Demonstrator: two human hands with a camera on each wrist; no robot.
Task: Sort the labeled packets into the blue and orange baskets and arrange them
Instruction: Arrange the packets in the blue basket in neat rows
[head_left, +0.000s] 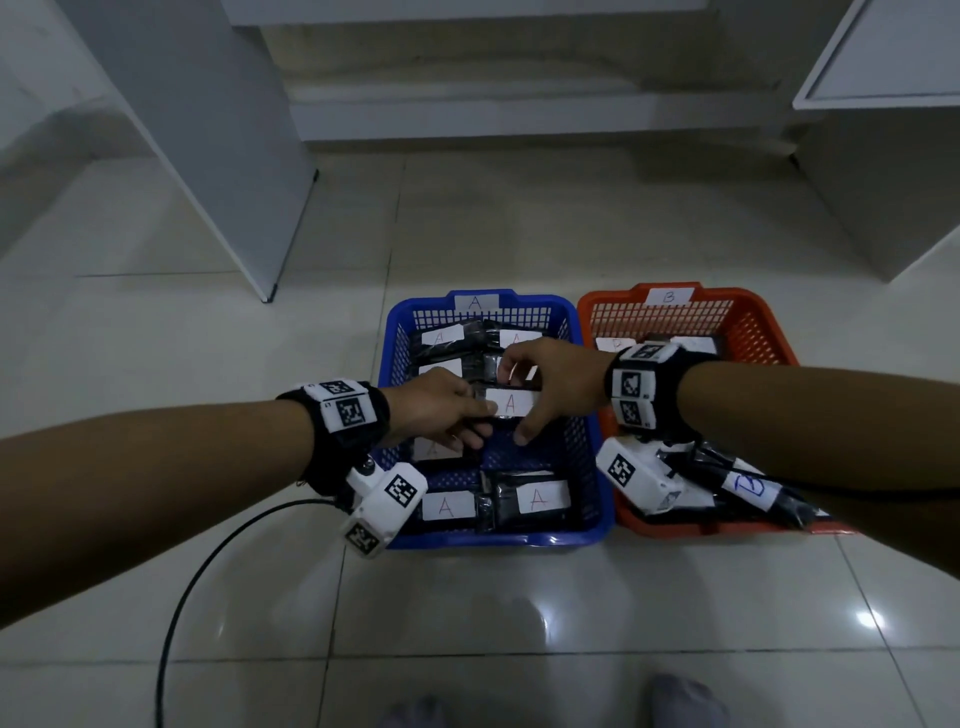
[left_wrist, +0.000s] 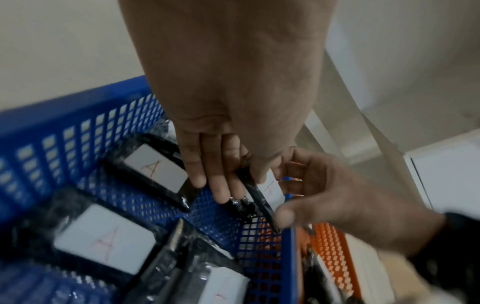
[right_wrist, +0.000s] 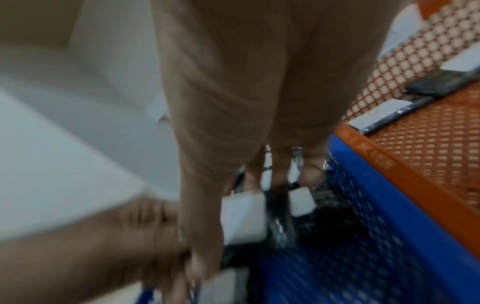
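Observation:
Both hands hold one black packet with a white "A" label (head_left: 511, 402) a little above the middle of the blue basket (head_left: 493, 540). My left hand (head_left: 447, 415) grips its left end. My right hand (head_left: 556, 384) pinches its right part, thumb on the near edge and fingers on the far edge. The left wrist view shows the left fingers (left_wrist: 215, 181) under the packet (left_wrist: 271, 188) and the right hand (left_wrist: 324, 195) beside it. The right wrist view is blurred; the packet's label (right_wrist: 244, 218) shows below the palm. The orange basket (head_left: 753, 322) stands to the right.
Several "A" packets (head_left: 540, 499) lie flat in the blue basket. Packets marked "B" (head_left: 753, 488) lie in the orange basket, under my right forearm. A black cable (head_left: 208, 561) curves over the tiled floor at left. White furniture (head_left: 208, 156) stands at left and right.

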